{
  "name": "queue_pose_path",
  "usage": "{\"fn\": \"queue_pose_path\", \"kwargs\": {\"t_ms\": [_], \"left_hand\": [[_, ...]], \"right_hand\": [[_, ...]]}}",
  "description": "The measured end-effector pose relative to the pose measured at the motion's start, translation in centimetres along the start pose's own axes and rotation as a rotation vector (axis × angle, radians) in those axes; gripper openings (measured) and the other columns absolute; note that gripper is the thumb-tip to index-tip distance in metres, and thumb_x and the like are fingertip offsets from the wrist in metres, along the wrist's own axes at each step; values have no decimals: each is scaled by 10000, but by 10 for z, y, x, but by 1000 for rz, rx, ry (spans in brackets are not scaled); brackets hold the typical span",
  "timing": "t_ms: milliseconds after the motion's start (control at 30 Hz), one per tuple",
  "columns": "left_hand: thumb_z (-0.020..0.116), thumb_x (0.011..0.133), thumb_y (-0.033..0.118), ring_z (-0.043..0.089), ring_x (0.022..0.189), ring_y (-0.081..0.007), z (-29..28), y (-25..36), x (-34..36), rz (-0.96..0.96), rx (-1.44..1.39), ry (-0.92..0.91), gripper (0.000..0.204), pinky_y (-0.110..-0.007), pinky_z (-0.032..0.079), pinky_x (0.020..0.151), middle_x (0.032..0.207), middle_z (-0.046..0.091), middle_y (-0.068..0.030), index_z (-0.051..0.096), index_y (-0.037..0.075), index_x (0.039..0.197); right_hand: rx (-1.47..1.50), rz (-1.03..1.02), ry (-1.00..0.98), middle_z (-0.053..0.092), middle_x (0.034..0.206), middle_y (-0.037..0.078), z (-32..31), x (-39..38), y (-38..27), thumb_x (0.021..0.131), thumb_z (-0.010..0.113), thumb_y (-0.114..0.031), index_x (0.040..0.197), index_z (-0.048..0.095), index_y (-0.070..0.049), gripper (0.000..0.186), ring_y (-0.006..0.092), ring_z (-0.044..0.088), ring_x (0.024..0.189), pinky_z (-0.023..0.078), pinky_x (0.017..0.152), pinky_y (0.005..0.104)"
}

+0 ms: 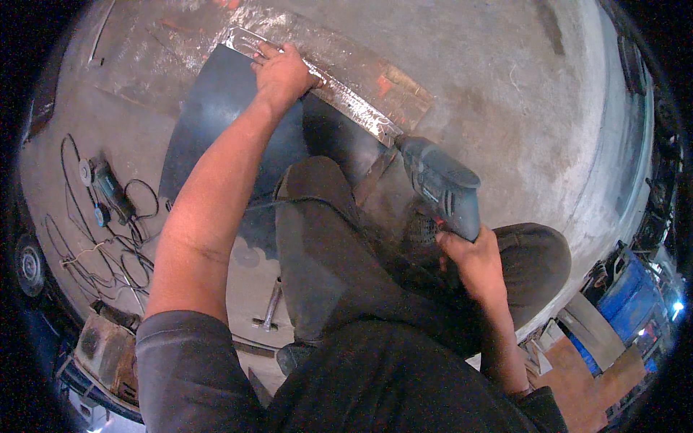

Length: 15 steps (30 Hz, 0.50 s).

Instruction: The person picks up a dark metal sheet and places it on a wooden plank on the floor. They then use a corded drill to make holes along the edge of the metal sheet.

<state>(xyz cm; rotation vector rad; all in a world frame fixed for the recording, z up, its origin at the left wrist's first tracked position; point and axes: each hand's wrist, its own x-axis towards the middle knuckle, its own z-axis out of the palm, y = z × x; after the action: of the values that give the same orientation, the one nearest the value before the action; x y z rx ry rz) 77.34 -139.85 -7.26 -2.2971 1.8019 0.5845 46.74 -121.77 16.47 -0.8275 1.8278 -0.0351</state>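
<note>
My right hand (473, 263) is closed round the handle of a dark blue-grey power drill (444, 180). The drill's nose meets the near right end of a long, shiny metal strip (354, 108). Whether the bit has entered the metal is too small to make out. Further up the strip, my left hand (283, 72) grips it and bears down, thumb on the near side and fingers curled over the top. Under the strip's edge lies a dark, curved metal sheet (216, 123), partly covered by my left forearm and knee.
A worn board (411, 94) lies beneath the strip. On the floor at left are an angle grinder (112, 191) and tangled cables (90, 252). A hammer (272, 307) rests beside my left leg. Cardboard (585, 382) and a blue object (628, 296) sit at lower right.
</note>
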Motion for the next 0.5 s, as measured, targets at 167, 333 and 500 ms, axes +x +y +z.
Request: {"fn": "queue_pose_path", "kwargs": {"t_ms": [167,333,500], "left_hand": [[820,707,547,305,1375,-608,0,0,0,-8,19,-19,1027,-602,271,1148,1505,223,-434,383,-10,1452],[817,734,502,305,1375,-611,9,-7,7,9,20,18,985,-608,277,1139,1507,215,-442,391,-37,1439],[830,736,472,310,1371,-613,3,0,2,12,4,-2,989,-611,285,1130,1501,231,-444,382,-48,1448]], "right_hand": [[41,-18,-12,621,705,49,5,1,1,838,706,-176,1036,667,9,274,137,568,586,461,552,318],[37,35,-61,611,774,59,7,0,-11,854,669,-151,1071,633,51,299,150,587,620,480,582,309],[41,14,-45,617,782,61,8,5,-1,862,664,-146,1079,633,49,294,157,589,620,482,588,307]]}}
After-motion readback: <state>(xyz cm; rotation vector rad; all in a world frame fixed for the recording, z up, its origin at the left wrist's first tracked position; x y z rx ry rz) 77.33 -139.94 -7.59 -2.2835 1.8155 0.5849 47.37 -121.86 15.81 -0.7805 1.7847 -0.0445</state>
